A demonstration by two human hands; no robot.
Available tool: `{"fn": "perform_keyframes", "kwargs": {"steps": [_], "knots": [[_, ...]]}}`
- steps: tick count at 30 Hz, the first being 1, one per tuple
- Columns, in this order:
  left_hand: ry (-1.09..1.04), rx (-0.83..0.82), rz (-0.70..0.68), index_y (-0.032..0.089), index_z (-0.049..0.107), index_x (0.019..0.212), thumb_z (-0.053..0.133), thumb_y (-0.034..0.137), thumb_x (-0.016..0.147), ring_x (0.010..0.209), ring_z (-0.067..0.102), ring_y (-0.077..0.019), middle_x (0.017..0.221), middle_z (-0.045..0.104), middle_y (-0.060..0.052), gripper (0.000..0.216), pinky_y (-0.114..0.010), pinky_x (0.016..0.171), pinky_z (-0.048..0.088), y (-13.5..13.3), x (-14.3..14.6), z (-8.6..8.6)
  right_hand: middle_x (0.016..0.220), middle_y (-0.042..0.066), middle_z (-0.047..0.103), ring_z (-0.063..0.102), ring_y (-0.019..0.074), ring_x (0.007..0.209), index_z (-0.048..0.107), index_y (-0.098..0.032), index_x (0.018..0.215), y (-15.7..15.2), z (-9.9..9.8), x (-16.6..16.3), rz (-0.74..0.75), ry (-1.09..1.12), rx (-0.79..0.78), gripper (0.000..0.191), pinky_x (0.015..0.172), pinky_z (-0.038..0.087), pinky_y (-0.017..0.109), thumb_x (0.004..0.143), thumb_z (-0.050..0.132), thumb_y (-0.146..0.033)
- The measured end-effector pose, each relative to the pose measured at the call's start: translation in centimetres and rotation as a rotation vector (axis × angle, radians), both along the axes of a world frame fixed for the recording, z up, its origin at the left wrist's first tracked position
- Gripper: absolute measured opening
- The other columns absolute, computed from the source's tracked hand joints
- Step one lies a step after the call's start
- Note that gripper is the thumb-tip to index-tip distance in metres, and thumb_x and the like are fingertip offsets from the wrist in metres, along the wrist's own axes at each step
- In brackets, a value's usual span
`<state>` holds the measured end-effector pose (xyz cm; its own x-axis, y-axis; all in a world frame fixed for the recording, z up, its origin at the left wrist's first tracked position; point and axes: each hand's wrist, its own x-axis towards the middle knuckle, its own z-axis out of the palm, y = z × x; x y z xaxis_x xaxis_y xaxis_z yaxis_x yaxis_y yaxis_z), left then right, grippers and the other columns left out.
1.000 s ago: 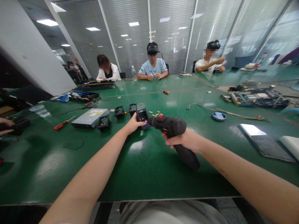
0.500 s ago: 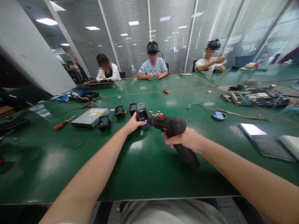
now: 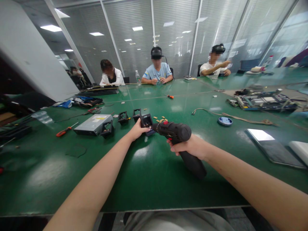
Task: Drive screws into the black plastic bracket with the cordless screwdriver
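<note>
My left hand (image 3: pixel 137 131) is closed on a black plastic housing (image 3: pixel 146 120), its thumb along the near side. In my right hand (image 3: pixel 186 147) is a black cordless drill (image 3: pixel 176 131) with red switches, its front end pointing left at the housing. Whether the bit touches anything inside the housing I cannot tell. Several small brass-coloured pieces (image 3: pixel 160 120) lie just behind the drill's nose. To the left of my left hand stand more black plastic frames (image 3: pixel 123 117), one of them against a silver disc drive (image 3: pixel 90 124).
An orange-handled screwdriver (image 3: pixel 64 131) and a clear plastic cup (image 3: pixel 42 117) lie at the left. To the right are a blue oval object (image 3: pixel 225 121), a cable (image 3: pixel 247 117), a dark flat device (image 3: pixel 276 149) and a circuit board assembly (image 3: pixel 267 100). Several people sit across the green table (image 3: pixel 134 183).
The view has tilted slightly, so the far side sits a little lower. Both hands keep their holds on the housing and the drill, with hardly any movement.
</note>
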<state>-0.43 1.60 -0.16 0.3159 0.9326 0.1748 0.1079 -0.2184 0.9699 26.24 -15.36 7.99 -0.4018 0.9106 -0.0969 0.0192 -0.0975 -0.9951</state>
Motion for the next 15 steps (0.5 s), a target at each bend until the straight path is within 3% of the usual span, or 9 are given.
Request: {"fn": "perform_keyframes", "kwargs": {"steps": [6,15], "knots": [[-0.007,-0.009,-0.003,0.019,0.048,0.132,0.086,0.022,0.058,0.116,0.063,-0.0261,0.126,0.064,-0.008,0.083,-0.047,0.108,0.046,0.03,-0.3,-0.22,0.066,-0.003,0.061,0.057,0.0129,0.053,0.059,-0.016,0.08,-0.08,0.16,-0.07,0.011,-0.011,-0.003,0.03,0.054,0.042,0.028,0.054,0.074,-0.018],[0.015,-0.013,0.005,0.022,0.049,0.131,0.086,0.023,0.059,0.115,0.064,-0.0258,0.125,0.065,-0.007,0.08,-0.048,0.107,0.047,0.06,-0.46,-0.35,0.068,-0.004,0.06,0.055,0.0125,0.052,0.06,-0.017,0.091,-0.34,0.65,-0.36,-0.011,0.003,-0.036,0.041,0.054,0.043,0.028,0.052,0.073,-0.019]]}}
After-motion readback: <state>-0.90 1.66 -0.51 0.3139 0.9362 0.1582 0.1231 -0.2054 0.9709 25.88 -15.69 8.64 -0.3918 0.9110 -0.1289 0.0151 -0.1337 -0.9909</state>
